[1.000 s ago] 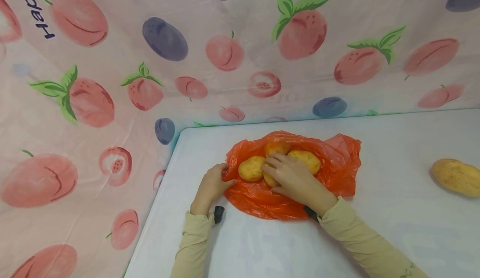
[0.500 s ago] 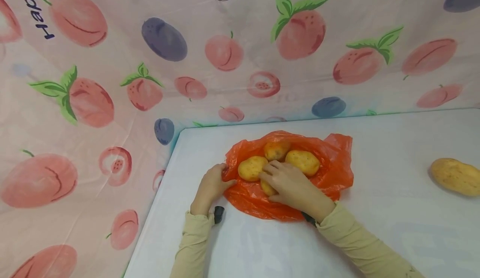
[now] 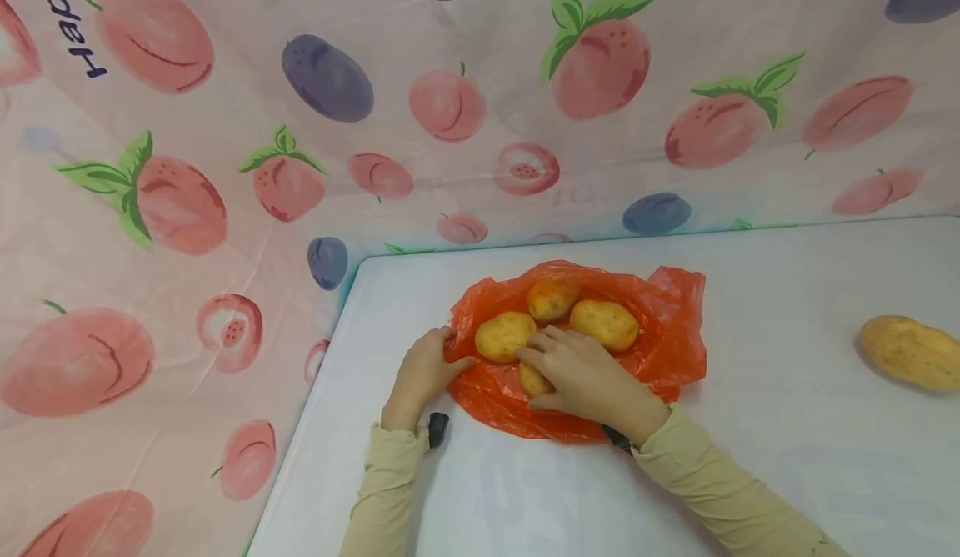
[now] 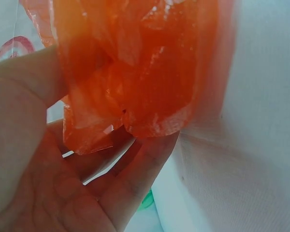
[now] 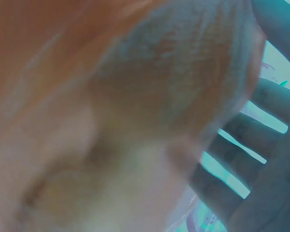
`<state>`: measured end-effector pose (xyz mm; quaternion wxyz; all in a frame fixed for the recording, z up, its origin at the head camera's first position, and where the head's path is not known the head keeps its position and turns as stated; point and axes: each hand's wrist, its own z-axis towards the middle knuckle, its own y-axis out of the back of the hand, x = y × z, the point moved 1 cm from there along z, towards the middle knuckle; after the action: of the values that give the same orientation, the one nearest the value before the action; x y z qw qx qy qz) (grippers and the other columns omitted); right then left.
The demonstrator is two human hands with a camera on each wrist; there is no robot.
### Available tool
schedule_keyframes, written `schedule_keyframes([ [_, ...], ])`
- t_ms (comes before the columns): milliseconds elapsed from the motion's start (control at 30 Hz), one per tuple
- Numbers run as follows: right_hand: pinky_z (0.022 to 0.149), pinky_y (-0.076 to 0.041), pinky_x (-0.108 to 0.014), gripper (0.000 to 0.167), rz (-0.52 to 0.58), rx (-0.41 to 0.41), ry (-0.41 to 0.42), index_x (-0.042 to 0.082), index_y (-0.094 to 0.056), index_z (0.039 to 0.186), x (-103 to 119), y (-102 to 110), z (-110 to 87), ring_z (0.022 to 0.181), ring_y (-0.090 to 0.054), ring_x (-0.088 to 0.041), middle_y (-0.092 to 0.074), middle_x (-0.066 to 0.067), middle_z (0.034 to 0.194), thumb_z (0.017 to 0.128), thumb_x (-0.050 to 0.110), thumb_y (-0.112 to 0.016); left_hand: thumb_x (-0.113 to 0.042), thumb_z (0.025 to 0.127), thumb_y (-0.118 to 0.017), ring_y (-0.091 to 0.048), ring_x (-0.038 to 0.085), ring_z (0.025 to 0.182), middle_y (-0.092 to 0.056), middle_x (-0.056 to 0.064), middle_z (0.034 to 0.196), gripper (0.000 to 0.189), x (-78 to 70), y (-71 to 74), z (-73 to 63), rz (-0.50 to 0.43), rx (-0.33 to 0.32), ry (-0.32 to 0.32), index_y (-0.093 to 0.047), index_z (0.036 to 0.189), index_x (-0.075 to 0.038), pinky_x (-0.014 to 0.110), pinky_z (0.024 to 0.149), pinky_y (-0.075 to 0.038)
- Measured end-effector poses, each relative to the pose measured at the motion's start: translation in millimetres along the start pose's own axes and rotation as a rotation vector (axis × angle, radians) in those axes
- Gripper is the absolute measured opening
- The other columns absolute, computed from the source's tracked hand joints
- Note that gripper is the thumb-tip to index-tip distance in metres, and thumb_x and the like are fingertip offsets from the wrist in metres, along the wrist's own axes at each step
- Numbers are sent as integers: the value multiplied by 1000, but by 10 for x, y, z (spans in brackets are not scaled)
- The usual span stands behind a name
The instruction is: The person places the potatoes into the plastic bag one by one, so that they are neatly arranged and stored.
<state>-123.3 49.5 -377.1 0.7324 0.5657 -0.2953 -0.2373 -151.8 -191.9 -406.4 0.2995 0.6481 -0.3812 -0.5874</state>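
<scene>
A thin red-orange plastic bag (image 3: 502,407) lies spread on the white table with several yellow potatoes on it. My left hand (image 3: 426,373) holds the bag's left edge. In the left wrist view, thumb and fingers (image 4: 152,159) stand on either side of the crumpled plastic (image 4: 154,82). My right hand (image 3: 588,373) grips the nearest potato (image 3: 532,380) from above and covers most of it. Close around it lie a left potato (image 3: 504,337), a back potato (image 3: 553,299) and a right potato (image 3: 606,325). The right wrist view is blurred, with spread fingers (image 5: 237,135) at its right.
One larger potato (image 3: 911,353) lies apart on the white table (image 3: 795,424), far to the right. A fruit-printed cloth (image 3: 450,40) rises behind the table and along its left side. Small black devices (image 3: 438,429) show at both wrists.
My right hand has shifted slightly left and toward me with the near potato, uncovering more of the potatoes behind. The bag's right end has drawn in a little. The left hand stays put.
</scene>
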Motion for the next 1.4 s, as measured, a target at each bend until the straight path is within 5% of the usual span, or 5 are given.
schedule_keyframes([
  [900,101,-51,-49,62,3,16,25,12,-62,131,-51,-55,-55,120,-57,-29,-63,-8,126,87,54,-70,-31,87,-76,-60,30,109,-65,12,123,57,-5,-21,-2,14,2,15,-58,133,-3,47,101,-50],
  [1400,96,-54,-40,54,15,-88,49,13,-66,123,-165,50,-170,110,-59,-23,-65,-2,117,84,48,-76,-30,87,-76,-60,30,109,-65,12,123,57,-13,-27,-6,17,-2,22,-57,134,-3,47,101,-51],
])
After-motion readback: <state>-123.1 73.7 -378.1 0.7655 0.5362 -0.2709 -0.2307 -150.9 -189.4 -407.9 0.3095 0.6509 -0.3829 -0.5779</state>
